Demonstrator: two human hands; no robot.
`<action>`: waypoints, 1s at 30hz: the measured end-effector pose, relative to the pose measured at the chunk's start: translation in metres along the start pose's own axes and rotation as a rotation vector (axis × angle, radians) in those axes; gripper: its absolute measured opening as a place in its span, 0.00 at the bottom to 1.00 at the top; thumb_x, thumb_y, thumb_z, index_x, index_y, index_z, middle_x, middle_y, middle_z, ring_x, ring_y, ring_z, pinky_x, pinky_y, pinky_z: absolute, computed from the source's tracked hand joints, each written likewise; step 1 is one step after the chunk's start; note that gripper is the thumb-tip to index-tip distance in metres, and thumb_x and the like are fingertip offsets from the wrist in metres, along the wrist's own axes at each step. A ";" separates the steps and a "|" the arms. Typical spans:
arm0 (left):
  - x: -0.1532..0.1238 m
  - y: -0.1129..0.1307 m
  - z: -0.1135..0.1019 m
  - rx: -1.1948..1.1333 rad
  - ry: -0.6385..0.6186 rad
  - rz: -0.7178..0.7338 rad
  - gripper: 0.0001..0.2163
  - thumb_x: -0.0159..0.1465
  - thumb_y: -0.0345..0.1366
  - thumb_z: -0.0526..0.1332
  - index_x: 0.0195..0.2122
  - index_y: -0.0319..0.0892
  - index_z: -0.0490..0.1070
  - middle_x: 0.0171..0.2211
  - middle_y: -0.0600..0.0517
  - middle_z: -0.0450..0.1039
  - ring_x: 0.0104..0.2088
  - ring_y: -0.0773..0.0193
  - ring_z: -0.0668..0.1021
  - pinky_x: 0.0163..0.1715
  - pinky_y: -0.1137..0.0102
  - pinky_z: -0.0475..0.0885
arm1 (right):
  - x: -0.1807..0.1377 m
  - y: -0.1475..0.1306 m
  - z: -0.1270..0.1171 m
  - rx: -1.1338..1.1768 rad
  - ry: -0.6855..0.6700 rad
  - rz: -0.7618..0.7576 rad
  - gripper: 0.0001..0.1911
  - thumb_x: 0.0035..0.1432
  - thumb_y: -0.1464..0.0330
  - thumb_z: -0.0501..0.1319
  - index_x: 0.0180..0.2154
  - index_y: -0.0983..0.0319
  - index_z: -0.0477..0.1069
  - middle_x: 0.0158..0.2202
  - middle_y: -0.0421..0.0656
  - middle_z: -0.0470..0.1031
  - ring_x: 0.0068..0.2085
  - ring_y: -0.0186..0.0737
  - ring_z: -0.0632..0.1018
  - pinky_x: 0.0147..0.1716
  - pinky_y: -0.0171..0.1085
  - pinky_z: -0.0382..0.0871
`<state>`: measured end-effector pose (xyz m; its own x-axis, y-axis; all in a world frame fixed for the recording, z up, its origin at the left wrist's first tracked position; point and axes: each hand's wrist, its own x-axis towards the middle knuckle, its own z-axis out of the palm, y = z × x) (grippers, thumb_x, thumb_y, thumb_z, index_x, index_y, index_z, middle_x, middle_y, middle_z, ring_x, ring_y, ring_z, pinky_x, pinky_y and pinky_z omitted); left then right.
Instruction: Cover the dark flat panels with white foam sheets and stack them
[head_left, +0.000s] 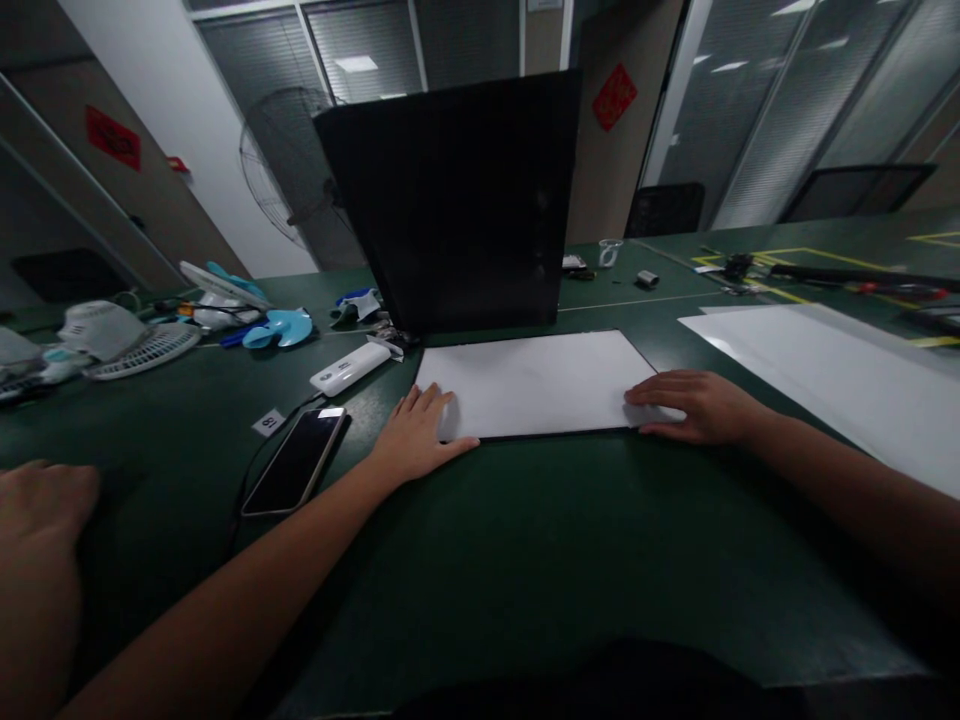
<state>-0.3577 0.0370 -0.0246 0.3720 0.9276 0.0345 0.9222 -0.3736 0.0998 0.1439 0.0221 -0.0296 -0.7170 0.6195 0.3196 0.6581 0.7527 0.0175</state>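
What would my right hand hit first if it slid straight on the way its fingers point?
Your right hand points left across the white board; it would probably meet your left hand first.

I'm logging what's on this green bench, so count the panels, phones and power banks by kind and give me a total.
White flat panels: 2, the near panel touched by the left hand and right hand, the far panel to its right
Black upright panel: 1
Phone: 1
White power bank: 1
Total: 5
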 end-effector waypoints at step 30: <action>-0.003 0.007 -0.008 0.067 0.035 0.002 0.50 0.59 0.78 0.49 0.72 0.46 0.61 0.74 0.40 0.58 0.72 0.35 0.61 0.68 0.43 0.62 | -0.007 0.021 -0.019 -0.273 -0.014 0.532 0.34 0.71 0.47 0.52 0.64 0.63 0.72 0.65 0.55 0.71 0.65 0.59 0.71 0.66 0.59 0.61</action>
<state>-0.3536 0.0316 -0.0162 0.3713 0.9259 0.0693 0.9268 -0.3741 0.0329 0.1668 0.0296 -0.0135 -0.2749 0.8998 0.3388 0.9615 0.2553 0.1020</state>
